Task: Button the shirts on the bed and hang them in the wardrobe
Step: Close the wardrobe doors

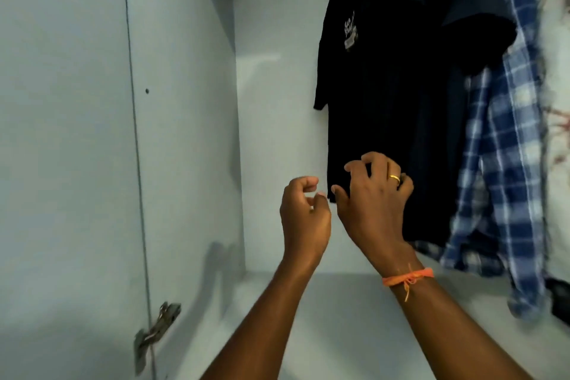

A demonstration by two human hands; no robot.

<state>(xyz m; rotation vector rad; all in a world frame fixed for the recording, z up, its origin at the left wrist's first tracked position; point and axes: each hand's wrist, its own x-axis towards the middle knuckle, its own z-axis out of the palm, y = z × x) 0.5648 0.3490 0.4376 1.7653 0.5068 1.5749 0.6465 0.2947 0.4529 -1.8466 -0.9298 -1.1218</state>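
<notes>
While hands (305,213) hover, blk shirt (370,102) blocks plaid (505,163)

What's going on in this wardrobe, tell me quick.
A person is reaching both hands into an open wardrobe. A black shirt hangs inside, with a blue plaid shirt to its right. The right hand, fingers loosely curled, is at the black shirt's lower hem; whether it touches the cloth is unclear. The left hand hovers beside it, holding nothing.
</notes>
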